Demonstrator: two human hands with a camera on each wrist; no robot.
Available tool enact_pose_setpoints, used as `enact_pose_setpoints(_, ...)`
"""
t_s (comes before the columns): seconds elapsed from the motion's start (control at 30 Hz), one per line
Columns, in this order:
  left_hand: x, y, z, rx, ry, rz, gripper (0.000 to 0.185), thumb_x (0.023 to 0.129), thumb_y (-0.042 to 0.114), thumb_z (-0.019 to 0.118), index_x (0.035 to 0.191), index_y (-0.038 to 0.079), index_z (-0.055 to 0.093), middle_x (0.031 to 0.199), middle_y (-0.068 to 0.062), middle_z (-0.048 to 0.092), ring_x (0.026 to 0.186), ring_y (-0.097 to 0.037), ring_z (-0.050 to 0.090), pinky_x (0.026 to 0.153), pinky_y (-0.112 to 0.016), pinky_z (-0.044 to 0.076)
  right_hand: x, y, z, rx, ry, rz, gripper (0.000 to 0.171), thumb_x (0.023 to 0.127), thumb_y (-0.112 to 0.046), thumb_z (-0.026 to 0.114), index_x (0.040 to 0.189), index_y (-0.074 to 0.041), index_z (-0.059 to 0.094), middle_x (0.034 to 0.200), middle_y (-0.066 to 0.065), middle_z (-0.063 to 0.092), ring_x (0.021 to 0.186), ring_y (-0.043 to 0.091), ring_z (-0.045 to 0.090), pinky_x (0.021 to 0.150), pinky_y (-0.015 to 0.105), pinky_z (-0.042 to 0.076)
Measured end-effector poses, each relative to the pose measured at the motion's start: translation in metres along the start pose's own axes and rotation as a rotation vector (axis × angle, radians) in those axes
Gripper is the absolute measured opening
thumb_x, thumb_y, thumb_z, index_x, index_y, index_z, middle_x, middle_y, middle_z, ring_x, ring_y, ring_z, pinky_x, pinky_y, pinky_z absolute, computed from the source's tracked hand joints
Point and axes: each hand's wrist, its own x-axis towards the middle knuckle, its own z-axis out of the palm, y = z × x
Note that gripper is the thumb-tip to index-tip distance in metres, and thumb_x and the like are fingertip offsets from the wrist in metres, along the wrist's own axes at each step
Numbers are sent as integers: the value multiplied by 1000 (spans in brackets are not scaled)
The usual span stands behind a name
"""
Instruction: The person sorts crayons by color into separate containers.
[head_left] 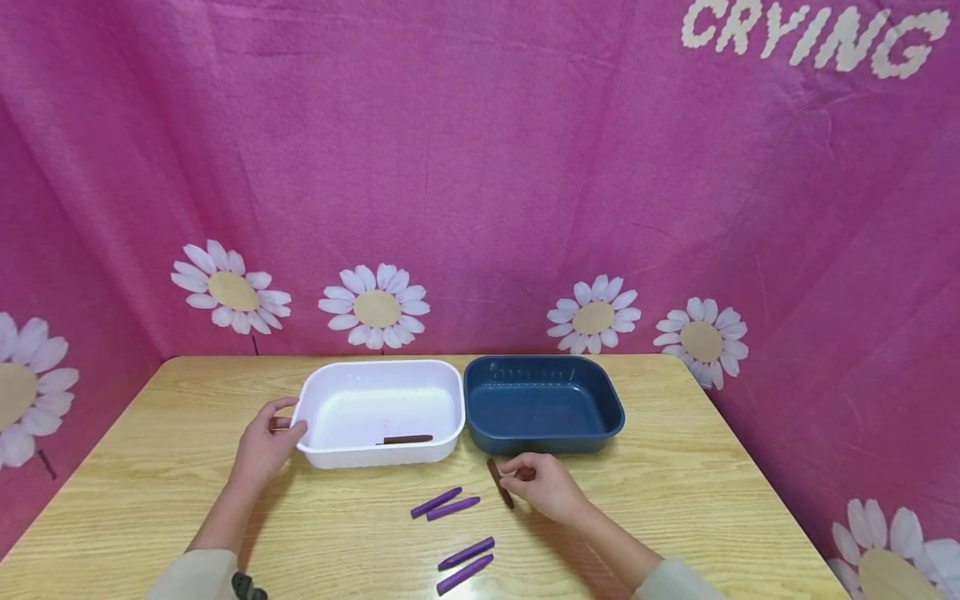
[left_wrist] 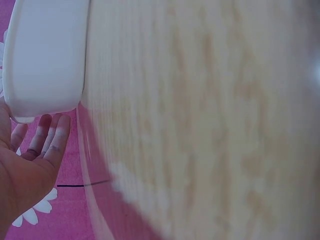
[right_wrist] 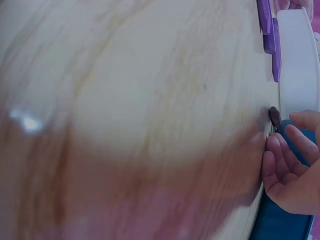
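Observation:
My left hand (head_left: 270, 442) holds the left end of a white plastic basin (head_left: 381, 457), thumb over the rim and fingers along the outer wall; the left wrist view shows those fingers against the basin (left_wrist: 47, 60). A dark brown crayon (head_left: 408, 438) lies inside near its front wall. On the table, my right hand (head_left: 551, 487) is at another brown crayon (head_left: 495, 473), thumb and forefinger apart beside it. Something brown shows between these fingers, partly hidden. In the right wrist view the crayon (right_wrist: 275, 118) lies just past the fingertips.
A dark blue basin (head_left: 543, 444) stands against the white one's right side. Purple crayons lie in two pairs, one pair with a crayon (head_left: 453, 508) closer to the basins, the other with a crayon (head_left: 465, 575) closer to me. A pink daisy-patterned cloth (head_left: 480, 183) hangs behind the table.

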Motion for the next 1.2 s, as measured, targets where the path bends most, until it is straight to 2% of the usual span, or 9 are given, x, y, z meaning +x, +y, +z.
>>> enact_pose_setpoints(0.3, 1, -1, 0, 0, 6, 3, 50, 90, 19, 56, 136, 5, 43, 115, -27, 58, 85, -13, 60, 64, -20, 48, 2, 1, 10, -122, 64, 14, 18, 77, -17, 73, 92, -7, 71, 64, -5, 53, 58, 4, 43, 52, 19, 36)
enact_pose_setpoints(0.63, 1, -2, 0, 1, -3, -8, 50, 91, 20, 56, 136, 5, 42, 116, -27, 57, 89, -19, 60, 64, -20, 48, 3, -6, 18, -263, 92, 54, 29, 72, -28, 77, 93, -10, 71, 68, -5, 52, 60, 6, 43, 53, 20, 34)
enact_pose_setpoints(1.0, 1, -2, 0, -5, -2, -16, 50, 90, 20, 56, 137, 6, 42, 116, -27, 57, 87, -17, 59, 64, -20, 48, 5, -10, 21, -298, 99, 39, 14, 73, -17, 74, 86, -13, 74, 66, -6, 54, 61, 7, 43, 53, 21, 33)
enact_pose_setpoints(1.2, 2, -3, -1, -3, -10, -20, 51, 90, 22, 56, 137, 6, 42, 117, -27, 56, 93, -24, 59, 64, -20, 48, 3, -13, 20, -313, 98, 29, 14, 73, -18, 74, 87, -13, 74, 69, -4, 52, 63, 8, 43, 54, 21, 34)
